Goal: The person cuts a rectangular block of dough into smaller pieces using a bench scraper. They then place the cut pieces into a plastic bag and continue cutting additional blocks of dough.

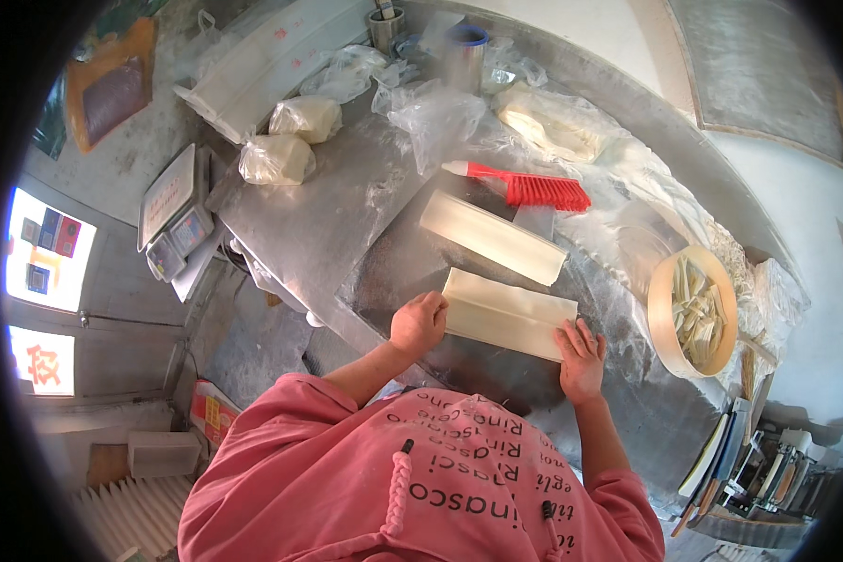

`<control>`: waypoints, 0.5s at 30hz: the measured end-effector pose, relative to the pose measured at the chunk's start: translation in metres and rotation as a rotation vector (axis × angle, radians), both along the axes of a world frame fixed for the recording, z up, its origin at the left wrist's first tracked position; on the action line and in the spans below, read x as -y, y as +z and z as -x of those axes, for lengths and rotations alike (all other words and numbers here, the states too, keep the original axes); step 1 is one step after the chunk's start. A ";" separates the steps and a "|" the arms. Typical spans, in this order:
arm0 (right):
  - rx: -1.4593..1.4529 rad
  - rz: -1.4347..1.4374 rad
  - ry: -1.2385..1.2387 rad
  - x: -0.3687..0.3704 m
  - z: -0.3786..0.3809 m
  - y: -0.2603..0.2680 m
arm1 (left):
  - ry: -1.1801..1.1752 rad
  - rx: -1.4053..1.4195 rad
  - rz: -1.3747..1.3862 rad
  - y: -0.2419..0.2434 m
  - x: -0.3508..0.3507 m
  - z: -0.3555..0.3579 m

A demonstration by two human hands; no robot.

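Observation:
A flat, pale folded dough sheet lies crosswise in front of me on the dark tabletop. My left hand has its fingers curled around the sheet's left end. At the right end, the fingers of my right hand rest over the edge and near corner; its thumb is hidden. Just beyond lies a second pale dough block, long and rectangular, nearly parallel and touched by neither hand. Behind that block is a red-bristled bench brush with a red and white handle.
At right, a round wooden-rimmed sieve holds dough strips. Floury plastic sheeting lines the back. Two bagged dough lumps sit at back left, near a digital scale. A metal canister stands at the back.

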State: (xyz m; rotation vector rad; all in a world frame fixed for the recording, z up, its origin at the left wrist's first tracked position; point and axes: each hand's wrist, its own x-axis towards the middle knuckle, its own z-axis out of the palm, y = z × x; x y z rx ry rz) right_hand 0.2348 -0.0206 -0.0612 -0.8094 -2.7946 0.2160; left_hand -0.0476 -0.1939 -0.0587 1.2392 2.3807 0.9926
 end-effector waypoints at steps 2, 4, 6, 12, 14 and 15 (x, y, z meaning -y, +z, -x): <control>0.040 -0.010 0.014 0.000 -0.002 0.001 | -0.007 -0.010 0.042 0.004 0.001 -0.001; 0.022 -0.010 0.023 0.002 -0.001 0.004 | -0.039 -0.155 0.108 0.008 0.003 -0.004; 0.024 0.017 0.023 0.003 0.000 0.006 | -0.141 -0.315 0.130 0.010 0.003 -0.006; 0.078 -0.010 0.038 -0.001 0.002 0.016 | -0.495 -0.326 0.333 0.012 0.002 -0.014; 0.086 0.019 0.031 0.000 0.003 0.023 | -0.476 -0.393 0.380 0.014 0.000 -0.018; 0.064 0.040 0.034 0.001 0.005 0.026 | -0.480 -0.386 0.338 0.015 -0.002 -0.020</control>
